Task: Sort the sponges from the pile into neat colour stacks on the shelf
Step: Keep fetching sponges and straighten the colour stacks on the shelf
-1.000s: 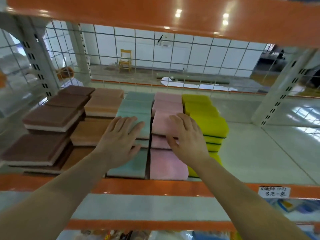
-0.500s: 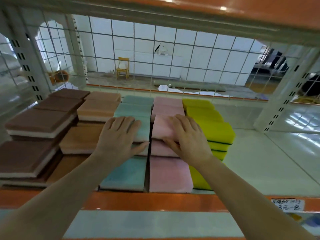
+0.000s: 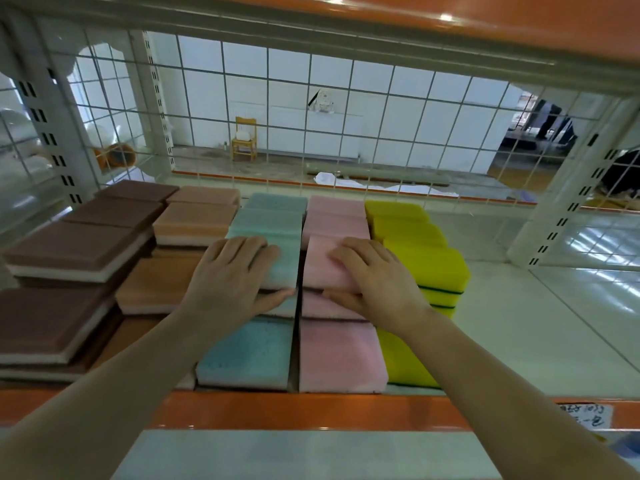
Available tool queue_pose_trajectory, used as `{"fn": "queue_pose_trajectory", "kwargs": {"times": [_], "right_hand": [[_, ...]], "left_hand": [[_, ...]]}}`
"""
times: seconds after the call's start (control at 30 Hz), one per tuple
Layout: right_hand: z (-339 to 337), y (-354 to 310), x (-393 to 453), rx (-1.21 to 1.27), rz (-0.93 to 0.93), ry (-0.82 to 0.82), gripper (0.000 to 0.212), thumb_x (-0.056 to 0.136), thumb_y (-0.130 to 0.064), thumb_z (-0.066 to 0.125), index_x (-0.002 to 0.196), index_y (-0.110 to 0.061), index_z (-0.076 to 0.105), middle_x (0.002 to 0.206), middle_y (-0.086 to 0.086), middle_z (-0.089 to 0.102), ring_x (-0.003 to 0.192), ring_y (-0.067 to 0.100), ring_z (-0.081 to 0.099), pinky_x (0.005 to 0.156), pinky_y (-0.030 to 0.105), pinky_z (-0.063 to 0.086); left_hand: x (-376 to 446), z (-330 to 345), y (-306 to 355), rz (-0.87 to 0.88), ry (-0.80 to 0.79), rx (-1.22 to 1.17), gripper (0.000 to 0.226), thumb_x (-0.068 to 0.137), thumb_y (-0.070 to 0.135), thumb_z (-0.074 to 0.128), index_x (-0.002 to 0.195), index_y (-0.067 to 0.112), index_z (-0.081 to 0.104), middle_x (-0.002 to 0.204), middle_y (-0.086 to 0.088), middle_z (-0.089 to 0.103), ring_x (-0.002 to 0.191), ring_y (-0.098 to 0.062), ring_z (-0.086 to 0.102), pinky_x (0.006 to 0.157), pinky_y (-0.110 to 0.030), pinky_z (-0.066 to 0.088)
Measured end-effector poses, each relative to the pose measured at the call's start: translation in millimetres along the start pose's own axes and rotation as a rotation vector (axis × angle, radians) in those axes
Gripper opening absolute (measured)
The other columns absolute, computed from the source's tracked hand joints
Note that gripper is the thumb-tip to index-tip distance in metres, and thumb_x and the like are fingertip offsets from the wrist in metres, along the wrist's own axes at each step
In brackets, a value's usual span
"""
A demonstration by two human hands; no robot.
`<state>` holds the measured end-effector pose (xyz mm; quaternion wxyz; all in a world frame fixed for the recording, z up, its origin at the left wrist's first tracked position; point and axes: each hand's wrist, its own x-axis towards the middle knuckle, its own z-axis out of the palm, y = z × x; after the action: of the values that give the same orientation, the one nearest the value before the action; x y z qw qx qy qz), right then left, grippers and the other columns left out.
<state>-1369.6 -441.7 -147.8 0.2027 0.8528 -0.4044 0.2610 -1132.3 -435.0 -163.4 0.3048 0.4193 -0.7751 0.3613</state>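
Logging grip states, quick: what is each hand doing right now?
Left hand: open, lying flat on the teal sponge, thumb at its front edge.
Right hand: fingers and thumb pinching the pink sponge.

You see the scene in bright, even, cool light from overhead; two small glare spots sit on the glossy orange beam [image 3: 415, 19] at the top, and broad pale reflections streak the white shelf [image 3: 540, 327] on your right. Shadows are soft and shallow: thin dark lines in the gaps between the sponge stacks [image 3: 298, 271] and faint shade under your hands. The wide-angle lens bends the wire grid [image 3: 311, 109] and the uprights outward near the edges, and your forearms balloon at the bottom corners. The centre is fairly sharp; the left edge smears, and the price label [image 3: 581, 415] at lower right is too soft to read.
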Motion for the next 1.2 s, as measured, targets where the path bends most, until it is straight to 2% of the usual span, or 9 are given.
{"fn": "queue_pose_trajectory", "kwargs": {"times": [0.07,0.17,0.27,0.63,0.7,0.8,0.93,1.07,1.2], "right_hand": [[-2.8,0.8,0.7,0.013,0.012,-0.058,0.059,0.073,-0.057,0.052,0.111,-0.012,0.056,0.110,0.013,0.063,0.096,0.033,0.063,0.078,0.038,0.054],[-7.8,2.8,0.1,0.031,0.045,-0.199,0.076,0.059,-0.051,0.080,0.120,-0.011,0.056,0.118,0.016,0.060,0.105,0.037,0.059,0.086,0.046,0.051],[-11.0,0.2,1.8,0.009,0.065,-0.276,0.090,0.052,-0.044,0.087,0.129,-0.012,0.052,0.125,0.017,0.056,0.113,0.038,0.054,0.092,0.047,0.047],[-10.4,-5.0,-3.8,-0.101,0.076,-0.157,0.088,0.040,-0.048,0.089,0.116,-0.013,0.063,0.108,0.009,0.066,0.095,0.029,0.066,0.074,0.037,0.055],[-11.3,-4.9,-1.9,-0.066,0.072,-0.174,0.086,0.042,-0.046,0.090,0.117,-0.013,0.063,0.110,0.009,0.066,0.096,0.029,0.066,0.075,0.038,0.055],[-17.0,-4.3,1.7,0.040,0.055,-0.259,0.078,0.057,-0.040,0.086,0.125,-0.013,0.058,0.121,0.010,0.061,0.109,0.032,0.060,0.089,0.043,0.049],[-26.0,-6.0,9.7,0.109,0.153,-0.295,0.072,0.076,-0.048,0.070,0.136,-0.018,0.045,0.139,0.006,0.044,0.127,0.028,0.040,0.103,0.035,0.035],[-25.5,-9.2,13.4,0.033,0.189,-0.398,0.078,0.081,-0.055,0.059,0.144,-0.021,0.028,0.146,0.004,0.030,0.134,0.024,0.027,0.108,0.031,0.024],[-23.6,-9.6,12.1,0.075,0.204,-0.384,0.073,0.081,-0.053,0.061,0.142,-0.023,0.033,0.144,0.003,0.034,0.132,0.023,0.031,0.108,0.031,0.026]], "left_hand": [[-4.1,-1.1,-3.0,0.031,-0.020,-0.004,0.060,0.086,0.062,0.040,0.110,0.009,0.052,0.101,-0.012,0.058,0.091,-0.028,0.051,0.081,-0.038,0.038],[-8.5,-2.3,-8.0,0.074,-0.075,0.017,0.073,0.076,0.068,0.041,0.117,0.007,0.046,0.111,-0.011,0.047,0.097,-0.028,0.046,0.085,-0.039,0.035],[-10.4,-1.9,-10.8,0.093,-0.117,0.058,0.077,0.075,0.069,0.041,0.121,0.007,0.046,0.112,-0.013,0.048,0.097,-0.029,0.046,0.086,-0.040,0.035],[-5.1,5.3,-3.0,0.021,-0.147,0.060,0.072,0.076,0.067,0.038,0.119,0.010,0.047,0.106,-0.012,0.058,0.094,-0.028,0.049,0.081,-0.039,0.042],[-4.8,3.8,-3.1,0.019,-0.157,0.050,0.072,0.076,0.067,0.039,0.119,0.010,0.047,0.105,-0.011,0.057,0.094,-0.027,0.048,0.080,-0.040,0.043],[-4.2,0.4,-4.0,0.014,-0.167,0.029,0.071,0.076,0.068,0.042,0.117,0.010,0.047,0.105,-0.011,0.055,0.095,-0.027,0.046,0.082,-0.040,0.042],[-0.3,-3.7,-2.0,-0.014,-0.203,-0.025,0.066,0.074,0.062,0.050,0.113,0.010,0.047,0.109,-0.015,0.059,0.099,-0.031,0.053,0.083,-0.041,0.050],[2.8,-7.9,-1.3,-0.015,-0.244,-0.068,0.068,0.062,0.052,0.067,0.110,0.009,0.046,0.107,-0.018,0.064,0.093,-0.034,0.065,0.082,-0.040,0.052],[-0.8,-8.4,-6.9,-0.012,-0.226,-0.111,0.062,0.069,0.054,0.062,0.112,0.011,0.047,0.110,-0.015,0.064,0.100,-0.031,0.061,0.092,-0.034,0.036]]}}
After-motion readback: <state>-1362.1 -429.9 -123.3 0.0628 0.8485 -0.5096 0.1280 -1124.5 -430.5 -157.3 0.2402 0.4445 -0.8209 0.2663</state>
